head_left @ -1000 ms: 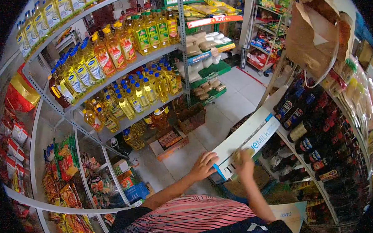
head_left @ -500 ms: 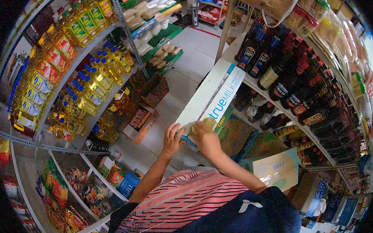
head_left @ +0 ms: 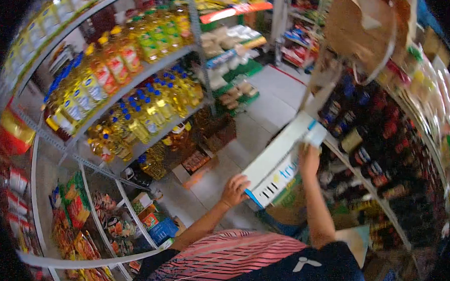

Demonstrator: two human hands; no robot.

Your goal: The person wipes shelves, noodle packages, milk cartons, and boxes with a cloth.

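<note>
The shop aisle frames everything: a tall shelf rack (head_left: pixel 136 80) of yellow oil bottles (head_left: pixel 111 68) runs down the left side, and a shelf (head_left: pixel 365 183) of dark sauce bottles (head_left: pixel 382 149) runs down the right, with tiled floor (head_left: pixel 267 117) between them. Across the aisle, tilted and raised, is the long white milk carton box (head_left: pixel 280 163). Its near end is low by the person's body and its far end points up towards the dark-bottle shelf. The box is off the floor and looks carried, not yet resting on any shelf, so placing it seems to be what remains.

The left hand (head_left: pixel 234 189) supports the near lower edge, fingers curled against the side. The right hand (head_left: pixel 309 157) reaches further up and presses on the top face, apparently over a pale cloth, though blur makes that uncertain. Both grips are closed on the box.

Open cartons (head_left: pixel 203 165) sit on the floor by the left rack, and a brown box (head_left: pixel 287 210) stands under the raised one, crowding the space below.
</note>
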